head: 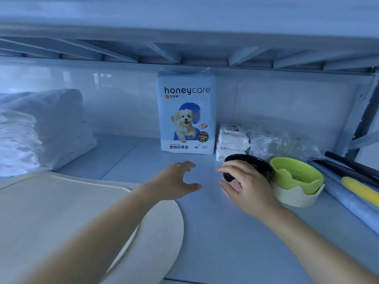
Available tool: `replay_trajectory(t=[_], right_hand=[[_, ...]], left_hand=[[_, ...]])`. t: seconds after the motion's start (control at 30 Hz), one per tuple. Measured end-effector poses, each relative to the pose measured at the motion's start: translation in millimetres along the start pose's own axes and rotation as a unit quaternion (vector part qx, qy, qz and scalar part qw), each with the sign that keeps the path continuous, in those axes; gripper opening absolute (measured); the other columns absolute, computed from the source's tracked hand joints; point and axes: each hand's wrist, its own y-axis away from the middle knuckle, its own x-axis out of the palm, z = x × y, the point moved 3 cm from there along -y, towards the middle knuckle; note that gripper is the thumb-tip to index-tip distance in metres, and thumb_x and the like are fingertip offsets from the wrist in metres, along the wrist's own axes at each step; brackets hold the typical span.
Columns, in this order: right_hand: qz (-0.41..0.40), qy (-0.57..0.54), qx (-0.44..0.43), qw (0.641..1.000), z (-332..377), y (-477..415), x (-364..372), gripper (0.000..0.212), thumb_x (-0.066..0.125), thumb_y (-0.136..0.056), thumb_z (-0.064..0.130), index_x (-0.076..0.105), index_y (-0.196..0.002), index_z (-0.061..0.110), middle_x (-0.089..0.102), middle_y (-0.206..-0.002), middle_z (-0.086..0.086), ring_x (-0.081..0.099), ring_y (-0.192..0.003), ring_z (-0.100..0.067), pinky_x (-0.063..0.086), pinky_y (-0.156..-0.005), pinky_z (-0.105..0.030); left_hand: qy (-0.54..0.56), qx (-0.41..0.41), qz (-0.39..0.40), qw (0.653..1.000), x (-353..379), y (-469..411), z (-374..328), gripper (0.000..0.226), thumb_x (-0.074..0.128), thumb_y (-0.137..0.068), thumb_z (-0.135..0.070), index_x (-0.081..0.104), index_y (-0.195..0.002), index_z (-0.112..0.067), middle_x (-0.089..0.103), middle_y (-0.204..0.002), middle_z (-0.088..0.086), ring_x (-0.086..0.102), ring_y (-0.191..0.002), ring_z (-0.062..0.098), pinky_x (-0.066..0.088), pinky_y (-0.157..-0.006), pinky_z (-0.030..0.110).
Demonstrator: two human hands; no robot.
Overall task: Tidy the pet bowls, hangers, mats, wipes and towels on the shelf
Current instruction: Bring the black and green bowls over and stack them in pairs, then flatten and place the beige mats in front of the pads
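While reaching deep into the shelf (pixel 205 232), clasps the black bowl (pixel 249 163) in the right grip (pixel 244 187) — fingers curled over the near rim, thumb lower on the wall, apparently to slide or lift it without tipping. Holds the left grip (pixel 178 180) spread and empty, hovering just left of that bowl above bare shelf, likely ready to steady or receive.

Finds the black bowl just beside the green bowl (pixel 295 175), itself nested inside a pale cream bowl (pixel 297 198): a hint of a stacking spot for bowls. Sees behind them the stacked wipes packs (pixel 231 140), close against a crinkled clear bag (pixel 283 144), and the upright pack of training pads (pixel 186 113) standing at the back wall, label forward. Notes folded towels (pixel 51 128) piled far left, and a cream mat (pixel 61 212) lying flat at the front left, under the left forearm.

Reads the dark rods (pixel 352 167) at far right as perhaps hangers — too dim and cropped to be sure — lying beside a yellow bar (pixel 361 189) and a blue roll (pixel 348 201).

Judges the open room as the bare strip between mat and bowls, running back to the pads; tight on the right against green bowl and rods. Allows little headroom under the ribbed shelf above, so calls for a low lift.
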Motion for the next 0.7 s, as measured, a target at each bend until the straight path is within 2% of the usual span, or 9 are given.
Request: replay_trajectory(t=[0.1, 0.17, 0.27, 0.37, 0.47, 0.57, 0.7], right_hand=[[0.062, -0.028, -0.01, 0.998, 35, -16, 28, 0.031, 0.053, -0.086, 0.039, 0.067, -0.104, 0.018, 0.064, -0.105, 0.005, 0.048, -0.102, -0.005, 0.033, -0.085, -0.011], [0.097, -0.054, -0.006, 0.994, 60, -28, 51, 0.033, 0.053, -0.086, 0.041, 0.066, -0.109, 0.02, 0.061, -0.111, 0.009, 0.047, -0.107, -0.003, 0.036, -0.087, -0.013], [0.167, -0.067, -0.014, 0.984, 98, -45, 91, 0.031, 0.054, -0.09, 0.042, 0.061, -0.115, 0.025, 0.057, -0.116, 0.012, 0.048, -0.112, -0.006, 0.042, -0.092, -0.025], [0.269, -0.057, -0.015, 0.961, 134, -57, 135, 0.036, 0.053, -0.09, 0.045, 0.054, -0.122, 0.028, 0.05, -0.126, 0.012, 0.044, -0.12, -0.008, 0.039, -0.099, -0.03], [0.325, -0.058, -0.02, 0.944, 168, -65, 171, 0.043, 0.052, -0.09, 0.048, 0.05, -0.129, 0.028, 0.043, -0.136, 0.01, 0.04, -0.126, -0.007, 0.031, -0.105, -0.023], [0.344, -0.057, -0.04, 0.936, 198, -76, 196, 0.046, 0.048, -0.093, 0.045, 0.048, -0.134, 0.024, 0.039, -0.141, 0.009, 0.035, -0.131, -0.005, 0.02, -0.102, -0.012], [0.358, -0.061, -0.035, 0.931, 233, -92, 219, 0.047, 0.046, -0.094, 0.045, 0.045, -0.136, 0.025, 0.035, -0.143, 0.012, 0.034, -0.131, -0.004, 0.022, -0.104, -0.015]], left_hand=[[-0.043, -0.025, 0.006, 0.999, -23, 27, 44, 0.054, 0.065, -0.081, -0.045, 0.047, -0.129, -0.032, 0.052, -0.128, -0.01, 0.049, -0.117, 0.01, 0.037, -0.095, 0.022], [-0.086, -0.032, 0.005, 0.996, -39, 46, 73, 0.05, 0.061, -0.083, -0.047, 0.048, -0.129, -0.031, 0.051, -0.131, -0.009, 0.048, -0.119, 0.01, 0.034, -0.094, 0.02], [-0.132, -0.057, 0.001, 0.99, -65, 76, 119, 0.047, 0.053, -0.088, -0.049, 0.047, -0.131, -0.031, 0.047, -0.136, -0.008, 0.046, -0.123, 0.012, 0.036, -0.101, 0.027], [-0.163, -0.097, 0.002, 0.982, -92, 108, 170, 0.044, 0.049, -0.09, -0.049, 0.048, -0.13, -0.031, 0.047, -0.135, -0.007, 0.045, -0.122, 0.014, 0.036, -0.104, 0.031], [-0.165, -0.11, -0.008, 0.98, -120, 141, 218, 0.038, 0.048, -0.092, -0.045, 0.052, -0.127, -0.033, 0.048, -0.134, -0.009, 0.045, -0.122, 0.013, 0.034, -0.105, 0.029], [-0.157, -0.119, -0.023, 0.98, -147, 168, 256, 0.034, 0.048, -0.092, -0.044, 0.054, -0.124, -0.036, 0.049, -0.13, -0.012, 0.047, -0.12, 0.012, 0.035, -0.104, 0.029], [-0.17, -0.129, -0.042, 0.976, -175, 187, 294, 0.031, 0.048, -0.092, -0.044, 0.057, -0.12, -0.036, 0.052, -0.126, -0.013, 0.05, -0.118, 0.01, 0.036, -0.102, 0.029]])
